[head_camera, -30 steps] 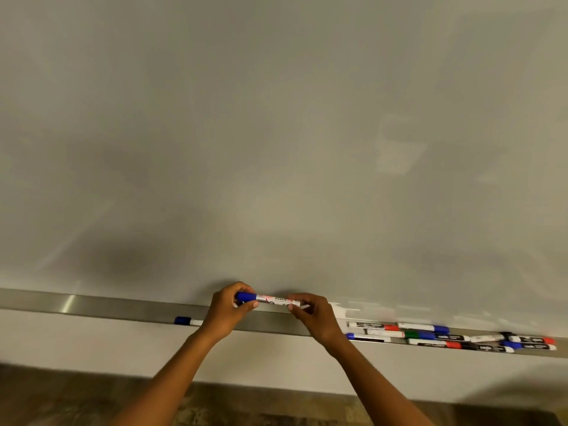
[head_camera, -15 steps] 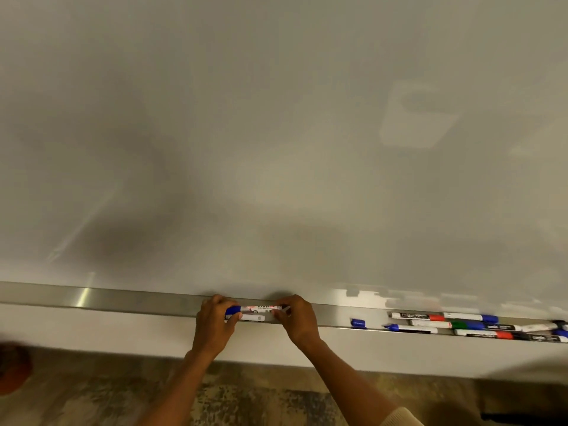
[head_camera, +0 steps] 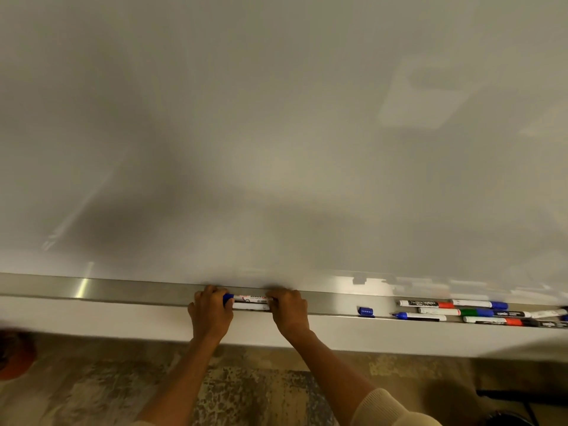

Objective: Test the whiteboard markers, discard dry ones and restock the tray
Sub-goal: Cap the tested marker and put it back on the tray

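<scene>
Board: a big blank whiteboard (head_camera: 276, 133) fills your view, only soft shadows and a pale light patch at upper right.
Tray: the metal tray (head_camera: 123, 289) runs left to right under the board, white wall strip below it.
Floor: mottled brown and grey, near you; a blurred orange-brown shape (head_camera: 12, 355) sits at the far left edge.
Left hand: your left hand (head_camera: 210, 315) curls round the blue-capped end of the marker (head_camera: 250, 299).
Right hand: your right hand (head_camera: 289, 312) grips the marker's other end, down at the tray.
Underneath: a second white marker (head_camera: 250, 307) lies just below it in the tray.
Right side: a loose blue cap (head_camera: 365, 311), then a cluster of markers (head_camera: 479, 312), well apart from your hands.
</scene>
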